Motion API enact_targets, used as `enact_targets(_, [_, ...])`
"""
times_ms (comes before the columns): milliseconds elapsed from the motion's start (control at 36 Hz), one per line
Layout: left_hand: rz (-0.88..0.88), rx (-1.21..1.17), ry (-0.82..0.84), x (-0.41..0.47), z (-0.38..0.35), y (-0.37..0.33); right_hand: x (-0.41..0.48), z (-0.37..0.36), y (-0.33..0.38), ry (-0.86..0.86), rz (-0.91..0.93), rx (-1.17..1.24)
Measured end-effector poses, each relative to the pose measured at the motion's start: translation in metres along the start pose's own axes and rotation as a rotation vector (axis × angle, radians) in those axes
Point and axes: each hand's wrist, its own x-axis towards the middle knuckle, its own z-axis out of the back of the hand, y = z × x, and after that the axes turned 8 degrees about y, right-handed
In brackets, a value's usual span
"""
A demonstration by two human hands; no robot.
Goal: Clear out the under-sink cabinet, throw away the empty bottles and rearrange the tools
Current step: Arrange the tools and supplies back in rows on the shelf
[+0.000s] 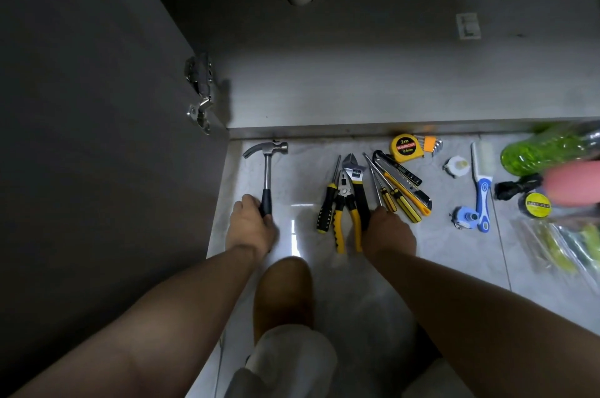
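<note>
The glossy pale tile floor [292,193] carries a spread of tools. A claw hammer [267,170] lies at the left, well apart from a tight cluster: a black-and-yellow screwdriver [327,206], yellow-handled pliers [344,194], an adjustable wrench [355,173], slim screwdrivers [406,206] and a utility knife [418,194]. Behind these sit a yellow tape measure [406,148] marked 2m and hex keys [431,144]. Farther right lie a blue-handled brush [482,186] and a green bottle [545,151].
</note>
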Motion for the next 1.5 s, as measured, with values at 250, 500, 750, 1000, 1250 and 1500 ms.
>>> enact_targets(250, [0.021, 0.058, 0.008, -0.010, 0.002, -0.011, 0.001, 0.006, -0.004, 0.045, 0.037, 0.036])
enact_targets(500, [0.019, 0.097, 0.003, -0.013, 0.001, -0.013, 0.007, 0.007, -0.008, 0.174, 0.005, 0.232])
enact_targets(750, [-0.085, 0.080, -0.191, -0.016, -0.006, -0.026, -0.006, 0.005, -0.014, 0.227, 0.206, 0.659])
enact_targets(1000, [-0.106, -0.527, 0.280, -0.030, -0.019, -0.050, -0.032, 0.004, 0.034, 0.519, 0.366, 0.856])
enact_targets(1250, [0.017, -0.450, 0.119, -0.016, -0.018, -0.038, -0.027, -0.005, 0.041, 0.108, 0.387, 0.177])
enact_targets(1500, [0.049, -0.308, 0.056, -0.006, -0.019, -0.038, -0.019, -0.021, 0.015, 0.038, 0.412, -0.198])
